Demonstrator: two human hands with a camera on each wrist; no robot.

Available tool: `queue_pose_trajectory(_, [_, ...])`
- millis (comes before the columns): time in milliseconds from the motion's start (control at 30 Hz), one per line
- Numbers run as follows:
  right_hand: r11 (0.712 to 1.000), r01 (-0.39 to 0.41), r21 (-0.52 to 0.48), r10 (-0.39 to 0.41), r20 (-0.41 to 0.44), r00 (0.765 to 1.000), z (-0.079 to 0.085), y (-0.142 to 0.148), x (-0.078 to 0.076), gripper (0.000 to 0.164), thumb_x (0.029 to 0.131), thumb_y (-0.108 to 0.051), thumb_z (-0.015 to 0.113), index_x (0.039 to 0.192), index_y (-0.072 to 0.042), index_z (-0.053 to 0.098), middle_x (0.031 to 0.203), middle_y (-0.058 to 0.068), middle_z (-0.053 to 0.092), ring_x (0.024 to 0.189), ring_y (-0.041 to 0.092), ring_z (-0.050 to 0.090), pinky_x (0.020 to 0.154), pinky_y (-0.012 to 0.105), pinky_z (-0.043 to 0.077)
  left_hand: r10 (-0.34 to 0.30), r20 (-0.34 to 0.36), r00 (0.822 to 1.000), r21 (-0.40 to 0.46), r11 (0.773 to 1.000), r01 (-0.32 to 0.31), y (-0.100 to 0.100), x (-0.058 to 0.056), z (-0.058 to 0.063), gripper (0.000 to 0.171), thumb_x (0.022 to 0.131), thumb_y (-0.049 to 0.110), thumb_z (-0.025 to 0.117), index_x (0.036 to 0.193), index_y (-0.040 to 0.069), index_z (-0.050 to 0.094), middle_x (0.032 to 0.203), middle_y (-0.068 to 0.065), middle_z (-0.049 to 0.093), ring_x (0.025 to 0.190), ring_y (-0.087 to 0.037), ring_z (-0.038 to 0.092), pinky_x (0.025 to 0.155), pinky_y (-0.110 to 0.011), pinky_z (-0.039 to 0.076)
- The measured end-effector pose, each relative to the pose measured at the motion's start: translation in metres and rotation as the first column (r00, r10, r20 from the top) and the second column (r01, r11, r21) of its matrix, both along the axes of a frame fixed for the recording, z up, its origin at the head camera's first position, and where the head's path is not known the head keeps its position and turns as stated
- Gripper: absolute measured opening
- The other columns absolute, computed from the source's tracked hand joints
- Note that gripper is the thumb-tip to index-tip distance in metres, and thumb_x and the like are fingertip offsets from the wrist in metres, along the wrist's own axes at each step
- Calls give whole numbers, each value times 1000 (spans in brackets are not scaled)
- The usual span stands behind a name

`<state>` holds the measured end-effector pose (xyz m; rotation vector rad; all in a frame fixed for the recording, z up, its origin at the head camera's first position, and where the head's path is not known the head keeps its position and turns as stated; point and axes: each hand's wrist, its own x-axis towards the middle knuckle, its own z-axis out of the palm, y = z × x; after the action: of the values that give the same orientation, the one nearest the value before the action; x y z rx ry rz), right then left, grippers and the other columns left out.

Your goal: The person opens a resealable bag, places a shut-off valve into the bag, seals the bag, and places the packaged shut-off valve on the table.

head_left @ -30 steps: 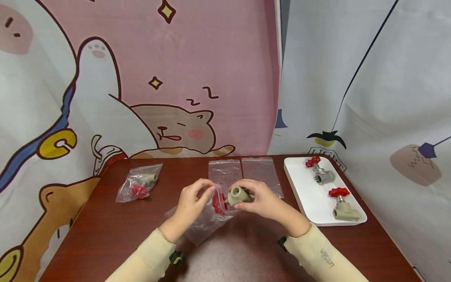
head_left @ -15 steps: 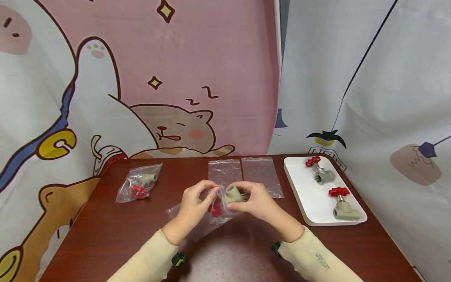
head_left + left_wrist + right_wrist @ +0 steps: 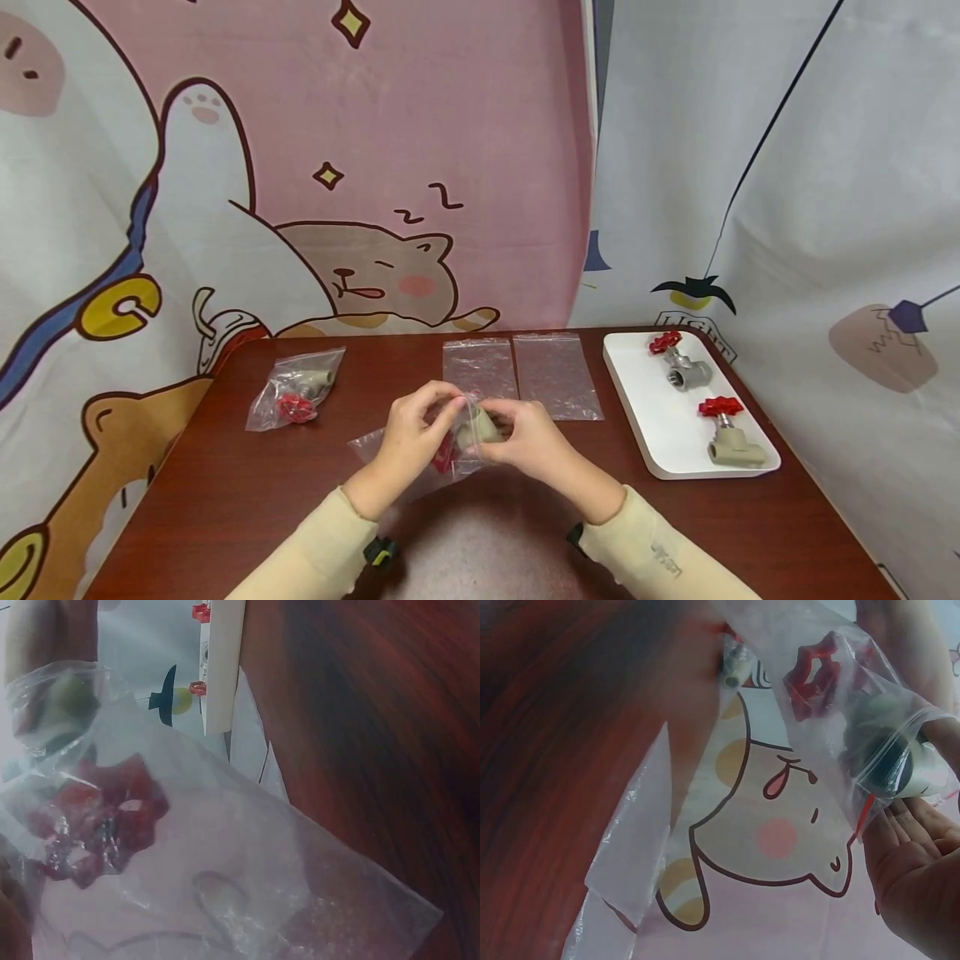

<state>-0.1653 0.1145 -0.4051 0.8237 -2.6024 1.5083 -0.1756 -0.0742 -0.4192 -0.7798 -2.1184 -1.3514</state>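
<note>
A clear zip bag (image 3: pixel 431 483) is held up over the table, its mouth toward the right. My left hand (image 3: pixel 405 442) pinches the bag's rim between thumb and fingers. My right hand (image 3: pixel 536 442) grips the end of a grey-beige valve (image 3: pixel 480 429) at the mouth. The valve's red handwheel (image 3: pixel 105 817) shows through the plastic in the left wrist view, deep inside the bag. In the right wrist view, the valve body (image 3: pixel 885 750) is mostly behind plastic, its rear end by my right fingers. Some fingertips are hidden.
A white tray (image 3: pixel 645 417) at the right bears a metal valve (image 3: pixel 686 371) and a beige valve (image 3: pixel 735 450), both with red handwheels. Two flat zip bags (image 3: pixel 558 379) lie at the back of the brown table (image 3: pixel 517 542). At the left lies a bagged valve (image 3: pixel 296 392).
My right hand has moved left, pushing the valve, handwheel first, further into the bag. The left hand keeps its pinch on the rim, nearly in place.
</note>
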Motion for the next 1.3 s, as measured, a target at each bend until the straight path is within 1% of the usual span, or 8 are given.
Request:
queue_pose_trajectory(467, [997,-53,63,59,-89,994,-4,-2,3,38,75,-16,80,109,-5,67,98,5,71,82,7,65,73,22,55,105,-64,992,37,994,-102,-3,0,1,9,83,5,70,89,11,66,78,-1,70,67,-5,58,55,-15,45])
queue_pose_trajectory(600, [994,-92,64,100,-127,987,-2,1,5,34,84,-16,72,115,-6,63,109,6,69,94,11,64,81,27,54,97,-70,993,91,992,-91,-5,1,0,10,84,1,68,90,8,65,79,-4,71,69,-6,60,54,-15,45])
queue_pose_trajectory(767, [992,-106,72,117,-175,978,-2,6,8,32,88,-25,68,117,-13,62,109,-1,68,78,10,58,68,23,50,70,-61,996,140,988,-61,-5,2,1,10,84,0,67,92,6,64,79,-6,71,67,-6,57,53,-14,43])
queue_pose_trajectory(867, [990,-104,99,128,-276,953,-5,8,8,33,81,-23,75,110,-14,63,113,-1,67,89,13,62,76,24,52,55,-49,997,168,985,-46,-5,2,1,10,84,0,67,92,5,63,78,-7,70,65,-5,55,49,-16,41])
queue_pose_trajectory(1000, [987,-74,143,135,-484,864,-10,10,8,18,78,-13,77,91,-13,65,117,2,64,109,17,61,89,28,51,40,-26,999,200,979,-34,-6,3,2,9,85,-1,66,91,5,63,79,-9,70,68,-3,57,46,-18,42])
queue_pose_trajectory(1100, [990,-49,130,117,-582,805,-11,12,5,12,78,-9,76,85,-14,67,107,0,64,100,13,60,86,24,49,37,-16,999,210,977,-33,-6,4,3,9,85,-1,66,92,4,63,79,-10,70,68,-4,57,46,-18,43])
queue_pose_trajectory(1200, [994,-66,86,104,-595,797,-11,15,3,12,78,-7,76,86,-13,68,92,-4,65,86,8,58,78,18,48,30,0,1000,220,975,-29,-7,3,3,10,85,-3,65,92,3,62,78,-11,70,64,-5,54,45,-17,40])
queue_pose_trajectory(1300, [996,-94,11,85,-542,836,-10,19,1,11,79,-6,75,85,-12,69,80,-5,64,74,6,57,68,14,47,30,25,999,234,972,-35,-8,4,5,10,85,-5,64,91,3,62,76,-12,69,61,-4,51,44,-16,38])
